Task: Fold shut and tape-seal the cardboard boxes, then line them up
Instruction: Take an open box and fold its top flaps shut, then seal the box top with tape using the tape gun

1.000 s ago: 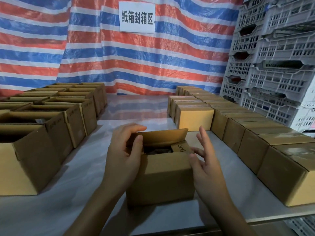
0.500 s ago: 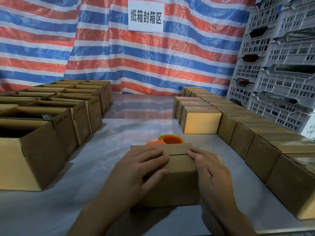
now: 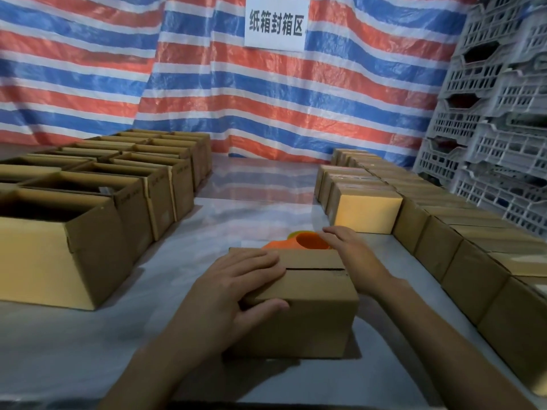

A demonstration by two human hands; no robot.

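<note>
A red, white and blue striped tarpaulin (image 3: 296, 113) hangs across the back. In front of it is a pale grey table (image 3: 88, 350), with stacked grey plastic lattice crates (image 3: 497, 128) at the right. On the table's left side stand rows of open-topped brown cardboard boxes (image 3: 38, 261), and along its right side rows of closed brown cardboard boxes (image 3: 367, 211).

Between the rows, near the table's front edge, sits a small brown cardboard box (image 3: 310, 315). Its top flaps are folded down and meet at a dark seam. The left hand (image 3: 233, 288) lies flat on the left part of the top. Its fingers are straight and spread over the flaps, and the thumb presses the front face.

The right hand (image 3: 352, 250) reaches past the box's far right corner with fingers extended and relaxed, holding nothing. It is over an orange plastic tape holder (image 3: 305, 241) just behind the box, and whether it touches the holder cannot be told.
</note>
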